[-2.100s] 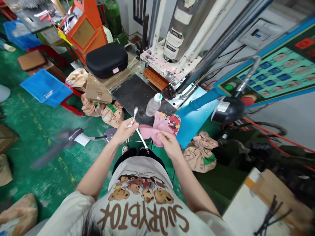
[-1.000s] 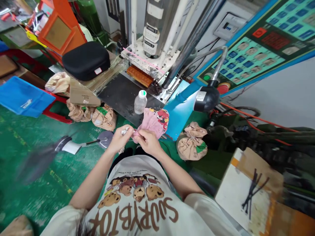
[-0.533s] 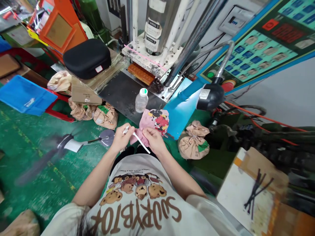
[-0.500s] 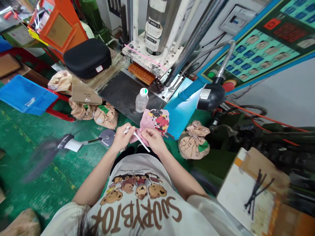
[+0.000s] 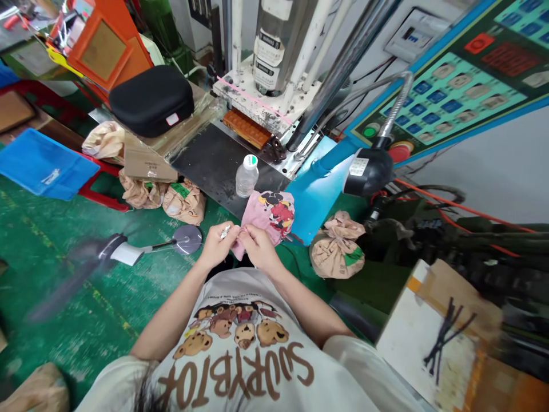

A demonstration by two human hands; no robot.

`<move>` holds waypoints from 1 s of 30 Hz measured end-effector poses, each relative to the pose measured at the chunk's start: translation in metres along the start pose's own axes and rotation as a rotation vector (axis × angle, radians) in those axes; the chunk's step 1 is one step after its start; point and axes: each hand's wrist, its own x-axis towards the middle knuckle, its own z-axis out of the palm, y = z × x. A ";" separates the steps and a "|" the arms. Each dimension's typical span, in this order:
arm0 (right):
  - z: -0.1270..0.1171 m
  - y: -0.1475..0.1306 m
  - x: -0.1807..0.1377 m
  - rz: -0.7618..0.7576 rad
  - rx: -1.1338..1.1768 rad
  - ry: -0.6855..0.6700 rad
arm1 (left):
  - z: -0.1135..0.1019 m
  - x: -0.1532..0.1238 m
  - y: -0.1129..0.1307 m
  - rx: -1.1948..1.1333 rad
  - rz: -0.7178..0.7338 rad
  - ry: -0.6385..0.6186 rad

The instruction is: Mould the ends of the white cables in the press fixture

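Observation:
My left hand (image 5: 218, 245) is closed with a small white crumpled piece (image 5: 225, 231) showing between its fingers, perhaps part of a thin white strip. My right hand (image 5: 258, 245) is closed in a pinch, its fingertips meeting those of the left. What it pinches is hidden. Behind and beneath the fingers lies a pink cloth (image 5: 266, 210) printed with cartoon mouse figures, one corner hanging below the fingertips. Just beyond the cloth, a clear plastic bottle (image 5: 247, 178) with a white and green cap stands upright on the dark metal plate (image 5: 210, 166).
A press (image 5: 274, 97) rises ahead, with a blue control panel (image 5: 446, 97) and black lamp head (image 5: 368, 171) at right. A black case (image 5: 151, 100) sits left. A blurred fan (image 5: 107, 252) stands left. Paper sacks (image 5: 338, 252) and a carton (image 5: 429, 332) are at right.
The hands have come together at the fingertips. The white strip that stuck out between them toward my body no longer shows. The cloth and bottle have hardly moved.

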 end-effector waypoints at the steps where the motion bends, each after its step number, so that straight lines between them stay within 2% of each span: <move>1: 0.002 0.001 0.000 0.050 0.119 -0.008 | 0.002 -0.001 -0.003 -0.033 -0.015 -0.001; 4: 0.005 0.004 0.002 0.186 0.379 -0.093 | 0.004 -0.001 -0.007 -0.096 -0.056 0.003; 6: 0.002 0.003 0.004 0.201 0.403 -0.173 | 0.002 0.001 -0.006 -0.106 -0.071 0.008; 8: -0.004 0.002 0.004 0.144 0.323 -0.198 | -0.001 0.003 -0.003 -0.097 -0.076 0.021; 12: -0.012 -0.002 0.001 -0.002 -0.042 -0.074 | -0.004 0.004 0.002 -0.093 -0.079 0.024; 14: -0.009 -0.002 0.000 -0.016 -0.062 -0.048 | -0.004 0.003 0.000 -0.121 -0.087 -0.003; 16: -0.003 0.000 0.000 0.052 0.125 -0.098 | -0.004 0.001 -0.004 -0.162 -0.098 -0.035; 19: 0.007 0.005 0.003 0.258 0.477 -0.169 | -0.004 -0.002 -0.011 -0.210 -0.109 -0.062; 22: 0.009 0.011 0.006 0.375 0.597 -0.188 | -0.006 -0.002 -0.013 -0.221 -0.110 -0.066; 24: 0.004 0.012 0.007 0.334 0.544 -0.215 | -0.007 -0.001 -0.010 -0.207 -0.108 -0.061; 27: -0.005 0.008 0.008 0.180 0.372 -0.231 | -0.010 0.002 -0.004 -0.167 -0.096 -0.044; 30: -0.008 0.004 0.008 0.042 0.141 -0.183 | -0.012 0.005 0.001 -0.129 -0.087 -0.052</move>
